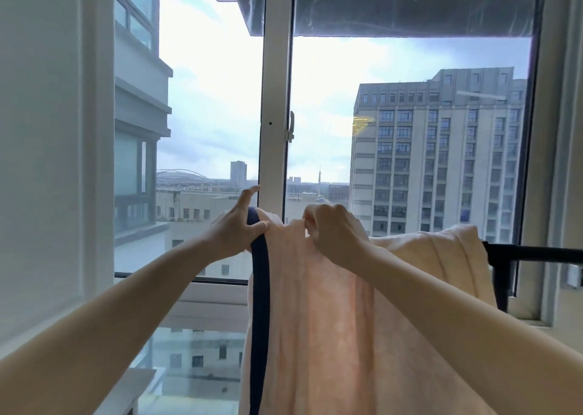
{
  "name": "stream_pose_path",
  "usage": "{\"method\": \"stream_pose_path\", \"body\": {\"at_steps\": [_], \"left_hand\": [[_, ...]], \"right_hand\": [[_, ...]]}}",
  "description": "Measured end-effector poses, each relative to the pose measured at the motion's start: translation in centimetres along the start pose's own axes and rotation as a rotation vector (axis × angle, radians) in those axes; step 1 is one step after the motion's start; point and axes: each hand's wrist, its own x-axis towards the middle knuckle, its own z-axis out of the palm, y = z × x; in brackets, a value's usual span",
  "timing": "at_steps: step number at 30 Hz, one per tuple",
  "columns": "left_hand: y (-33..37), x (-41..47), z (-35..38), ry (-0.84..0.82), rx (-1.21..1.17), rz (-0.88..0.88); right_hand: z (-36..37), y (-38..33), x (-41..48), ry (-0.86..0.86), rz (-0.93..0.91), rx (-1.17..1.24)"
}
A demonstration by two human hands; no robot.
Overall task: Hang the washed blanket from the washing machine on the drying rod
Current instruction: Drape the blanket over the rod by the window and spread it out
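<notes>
A pale pink blanket with a dark blue border along its left edge hangs in front of the window, draped over a black drying rod that shows only at the right. My left hand grips the blanket's top left corner at the blue border, with the index finger raised. My right hand pinches the top edge a little to the right. Part of the blanket is bunched over the rod at the right.
A large window with a white frame and a handle stands right behind the blanket. A white wall is at the left. The rod's black upright post stands at the right by the window edge.
</notes>
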Motion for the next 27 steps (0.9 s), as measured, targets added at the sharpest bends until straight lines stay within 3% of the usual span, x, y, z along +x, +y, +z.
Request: {"method": "stream_pose_path", "body": {"at_steps": [5, 17, 20, 24, 27], "left_hand": [[1.8, 1.0, 1.6, -0.067, -0.123, -0.031], [5.2, 2.2, 3.8, 0.019, -0.228, 0.123], [6.2, 3.0, 5.2, -0.003, -0.125, 0.216], [6.8, 3.0, 6.8, -0.118, 0.2, 0.173], [6.0, 2.2, 7.5, -0.179, 0.266, 0.161]], "right_hand": [[-0.8, 1.6, -0.6, -0.345, 0.045, 0.047], [-4.2, 5.7, -1.3, -0.169, 0.148, -0.172], [-5.6, 7.7, -1.9, -0.107, 0.194, -0.252], [-6.2, 9.5, -3.4, -0.13, 0.203, -0.222], [-6.3, 10.0, -4.3, -0.14, 0.17, -0.211]]}}
